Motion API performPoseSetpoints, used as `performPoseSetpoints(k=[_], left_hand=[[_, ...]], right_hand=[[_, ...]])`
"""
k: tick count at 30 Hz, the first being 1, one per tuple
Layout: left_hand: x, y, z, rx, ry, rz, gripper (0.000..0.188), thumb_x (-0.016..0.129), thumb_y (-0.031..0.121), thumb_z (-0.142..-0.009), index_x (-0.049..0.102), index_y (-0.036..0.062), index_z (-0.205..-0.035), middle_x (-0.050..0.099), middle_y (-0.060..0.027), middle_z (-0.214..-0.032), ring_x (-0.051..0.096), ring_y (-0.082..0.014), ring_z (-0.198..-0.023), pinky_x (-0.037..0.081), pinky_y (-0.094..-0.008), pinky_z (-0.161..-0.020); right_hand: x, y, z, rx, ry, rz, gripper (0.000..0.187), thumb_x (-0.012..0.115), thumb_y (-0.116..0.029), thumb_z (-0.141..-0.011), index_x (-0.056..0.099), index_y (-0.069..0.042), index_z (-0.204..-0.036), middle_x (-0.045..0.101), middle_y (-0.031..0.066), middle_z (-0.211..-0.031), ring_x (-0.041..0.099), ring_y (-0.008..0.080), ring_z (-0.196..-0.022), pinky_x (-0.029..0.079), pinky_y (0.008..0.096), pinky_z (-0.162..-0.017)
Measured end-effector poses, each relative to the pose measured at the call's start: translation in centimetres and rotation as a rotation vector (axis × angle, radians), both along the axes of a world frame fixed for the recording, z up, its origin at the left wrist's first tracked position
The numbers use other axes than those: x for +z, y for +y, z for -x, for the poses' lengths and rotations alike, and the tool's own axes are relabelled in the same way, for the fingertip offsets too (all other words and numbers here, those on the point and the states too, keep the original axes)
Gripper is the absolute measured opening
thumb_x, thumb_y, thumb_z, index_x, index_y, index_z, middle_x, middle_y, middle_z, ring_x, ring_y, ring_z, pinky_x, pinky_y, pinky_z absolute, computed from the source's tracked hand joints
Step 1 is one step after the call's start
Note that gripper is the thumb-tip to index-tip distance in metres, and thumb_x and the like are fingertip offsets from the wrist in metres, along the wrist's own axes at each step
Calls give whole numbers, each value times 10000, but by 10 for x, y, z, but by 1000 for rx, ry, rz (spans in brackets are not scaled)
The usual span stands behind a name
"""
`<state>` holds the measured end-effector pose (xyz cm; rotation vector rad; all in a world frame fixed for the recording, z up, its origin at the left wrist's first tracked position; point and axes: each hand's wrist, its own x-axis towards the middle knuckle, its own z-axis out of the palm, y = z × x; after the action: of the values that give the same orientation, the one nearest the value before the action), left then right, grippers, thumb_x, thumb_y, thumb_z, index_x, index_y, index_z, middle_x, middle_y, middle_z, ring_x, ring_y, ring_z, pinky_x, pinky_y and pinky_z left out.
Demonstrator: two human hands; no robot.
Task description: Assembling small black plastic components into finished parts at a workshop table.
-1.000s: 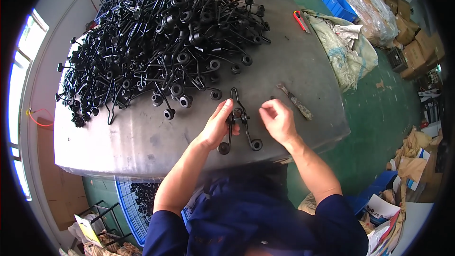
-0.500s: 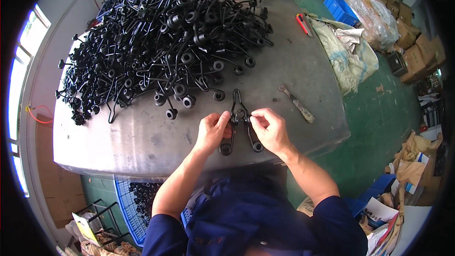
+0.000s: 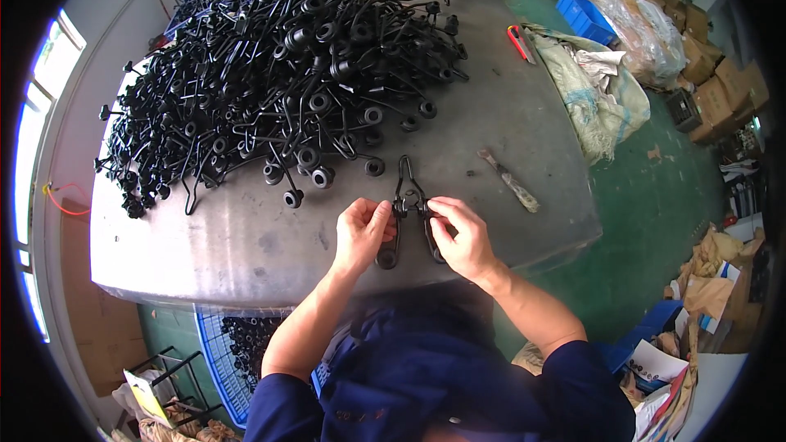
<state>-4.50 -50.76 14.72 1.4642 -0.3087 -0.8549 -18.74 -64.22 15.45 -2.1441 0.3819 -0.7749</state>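
Left hand [image 3: 358, 233] at nine o'clock and right hand [image 3: 460, 233] at three o'clock, fingers of both pinching the sides of a black bent-rod part with round ends [image 3: 402, 206], loop toward twelve, over the six-o'clock edge of the grey tabletop [image 3: 327, 258]. From the part, a tangled heap of similar black rod pieces [image 3: 278, 74] lies toward ten-thirty; a narrow, worn, brownish hand tool [image 3: 509, 181] lies near two-thirty.

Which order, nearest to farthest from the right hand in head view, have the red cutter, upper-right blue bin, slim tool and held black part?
1. Held part: touching the right hand, leftward.
2. Slim tool: on the table, upper right.
3. Red cutter: farther up the table.
4. Blue bin: off the table, right.
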Motion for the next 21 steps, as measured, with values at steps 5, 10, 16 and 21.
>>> performPoseSetpoints(k=[5,10,16,21], left_hand=[[-5,7,13,28,-219,-52,228,601,183,-969,593,-29,-883,647,-62,-737,642,-125,-670,521,-249,-612],[2,4,33,-39,-566,-103,382,698,144,-857,484,-38,-1116,660,-144,-813,661,-233,-673,527,-334,-617],[-12,-8,35,-15,-759,-260,405,673,63,-816,444,-35,-1134,626,-151,-710,621,-359,-610,494,-416,-567],[-7,-3,27,-59,-543,-174,320,664,65,-838,485,-50,-1078,626,-135,-673,603,-235,-552,475,-347,-530]], right_hand=[[1,-1,-2,13,23,-226,228,634,61,-866,653,16,-1089,656,104,-1072,661,147,-854,548,239,-754],[-11,-7,-4,27,28,-410,215,651,39,-870,656,2,-1081,668,79,-1028,650,121,-869,547,247,-746],[-19,-24,-5,110,102,-744,193,679,4,-882,646,14,-1072,678,54,-944,633,78,-814,544,229,-741],[-10,-19,0,149,114,-615,175,685,1,-883,639,20,-1050,677,43,-918,628,70,-787,543,218,-733]])
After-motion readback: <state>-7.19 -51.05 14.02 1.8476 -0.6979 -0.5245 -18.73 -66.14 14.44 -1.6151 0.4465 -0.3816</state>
